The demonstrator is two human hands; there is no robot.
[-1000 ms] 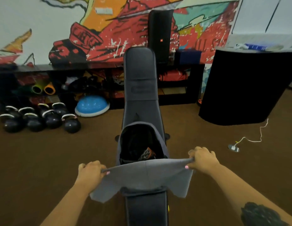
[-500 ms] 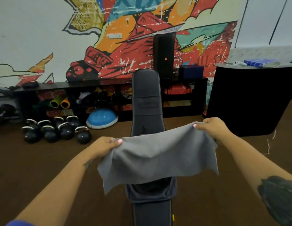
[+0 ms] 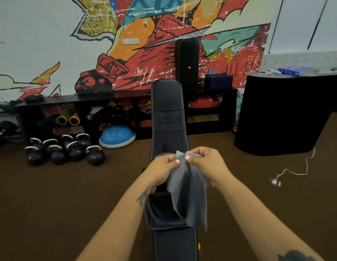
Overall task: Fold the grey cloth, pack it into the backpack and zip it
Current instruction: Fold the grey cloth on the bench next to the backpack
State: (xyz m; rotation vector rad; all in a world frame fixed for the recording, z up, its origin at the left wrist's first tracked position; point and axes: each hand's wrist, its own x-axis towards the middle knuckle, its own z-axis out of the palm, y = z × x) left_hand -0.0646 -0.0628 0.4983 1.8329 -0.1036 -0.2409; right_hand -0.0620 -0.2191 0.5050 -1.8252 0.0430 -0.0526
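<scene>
The grey cloth (image 3: 190, 193) hangs doubled over in the air, its two top corners pinched together. My left hand (image 3: 162, 169) and my right hand (image 3: 207, 166) meet at those corners, thumbs touching, each gripping the cloth. Under the hanging cloth the dark grey backpack (image 3: 156, 221) lies open on the black bench (image 3: 166, 110). The cloth and my hands hide most of its opening.
Several black kettlebells (image 3: 66, 150) and a blue balance dome (image 3: 116, 136) sit on the brown floor at left. A low black shelf (image 3: 99, 98) lines the mural wall. A black counter (image 3: 284, 113) stands at right, with a white cable (image 3: 295, 170) on the floor.
My hands have come together from a wide spread, bringing the cloth's two top corners to meet. The cloth now hangs as a narrow doubled strip instead of a flat sheet.
</scene>
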